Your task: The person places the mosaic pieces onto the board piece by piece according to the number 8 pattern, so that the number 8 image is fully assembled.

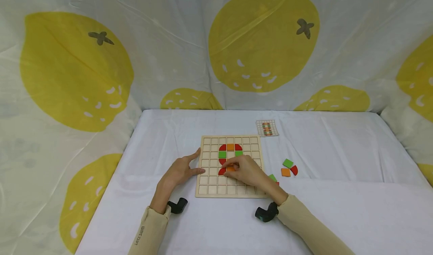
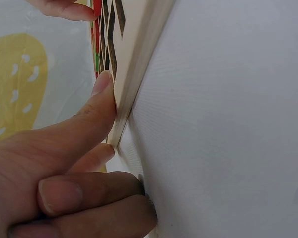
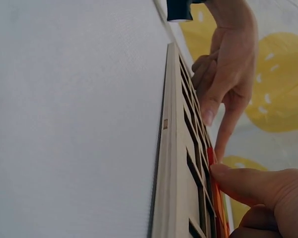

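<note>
A wooden grid board lies on the white cloth with red, orange and green pieces in its middle columns. My left hand is at its left edge, thumb on the rim and index finger stretched along the side; the other fingers curl below. Over the middle of the board, my right hand pinches a red quarter-circle piece between thumb and fingers, right at a grid cell. Beside that piece is an orange square, partly hidden by the right fingers.
Behind the board's right corner lies a small pattern card. Loose green, orange and red pieces lie to the right. Another green piece shows partly beyond the right wrist. A lemon-print cloth hangs behind.
</note>
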The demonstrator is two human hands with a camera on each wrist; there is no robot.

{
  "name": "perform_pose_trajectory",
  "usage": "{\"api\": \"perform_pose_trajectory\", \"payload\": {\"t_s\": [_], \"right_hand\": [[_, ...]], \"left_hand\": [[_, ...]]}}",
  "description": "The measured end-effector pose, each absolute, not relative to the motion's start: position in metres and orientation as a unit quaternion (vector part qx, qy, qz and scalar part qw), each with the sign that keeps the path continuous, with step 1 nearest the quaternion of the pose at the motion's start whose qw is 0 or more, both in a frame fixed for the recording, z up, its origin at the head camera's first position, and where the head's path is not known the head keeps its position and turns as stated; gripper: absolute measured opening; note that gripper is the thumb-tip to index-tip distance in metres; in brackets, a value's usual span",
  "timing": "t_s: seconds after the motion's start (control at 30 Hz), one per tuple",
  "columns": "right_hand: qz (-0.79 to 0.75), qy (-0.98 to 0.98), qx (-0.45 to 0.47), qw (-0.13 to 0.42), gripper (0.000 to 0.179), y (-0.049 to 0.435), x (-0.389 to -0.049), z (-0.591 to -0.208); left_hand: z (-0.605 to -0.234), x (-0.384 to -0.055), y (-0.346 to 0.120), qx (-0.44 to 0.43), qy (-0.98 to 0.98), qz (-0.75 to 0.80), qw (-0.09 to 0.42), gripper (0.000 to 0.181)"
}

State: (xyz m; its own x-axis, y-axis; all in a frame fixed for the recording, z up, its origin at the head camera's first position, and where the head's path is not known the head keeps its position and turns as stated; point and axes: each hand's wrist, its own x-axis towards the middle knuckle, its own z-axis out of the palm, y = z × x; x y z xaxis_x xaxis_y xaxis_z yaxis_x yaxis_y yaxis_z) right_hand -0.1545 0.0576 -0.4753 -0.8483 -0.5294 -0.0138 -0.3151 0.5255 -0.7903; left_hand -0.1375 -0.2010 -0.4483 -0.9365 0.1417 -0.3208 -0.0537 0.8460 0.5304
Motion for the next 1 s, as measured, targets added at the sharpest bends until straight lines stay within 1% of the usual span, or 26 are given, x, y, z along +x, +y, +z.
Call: {"api": "perform_pose_trajectory", "payload": {"t_s": [0.17, 0.4, 0.53, 0.63, 0.77, 1.0], "right_hand": [[-0.413, 0.870, -0.242, 0.114, 0.017, 0.057, -0.156, -0.476], [-0.413, 0.873, -0.231, 0.122, 0.014, 0.057, -0.155, -0.475], [-0.419, 0.872, -0.223, 0.125, 0.016, 0.063, -0.154, -0.473], [-0.426, 0.871, -0.208, 0.129, 0.019, 0.077, -0.153, -0.470], [-0.432, 0.876, -0.176, 0.124, 0.021, 0.109, -0.151, -0.465], [-0.415, 0.898, -0.123, 0.081, 0.023, 0.169, -0.148, -0.464]], "left_hand": [[-0.448, -0.137, -0.202, 0.020, 0.944, 0.277, 0.178, 0.084], [-0.449, -0.138, -0.202, 0.022, 0.945, 0.273, 0.178, 0.085], [-0.449, -0.139, -0.201, 0.024, 0.946, 0.271, 0.177, 0.085], [-0.449, -0.139, -0.201, 0.022, 0.945, 0.273, 0.177, 0.085], [-0.449, -0.139, -0.200, 0.018, 0.944, 0.276, 0.178, 0.085], [-0.451, -0.138, -0.202, 0.020, 0.942, 0.281, 0.180, 0.085]]}}
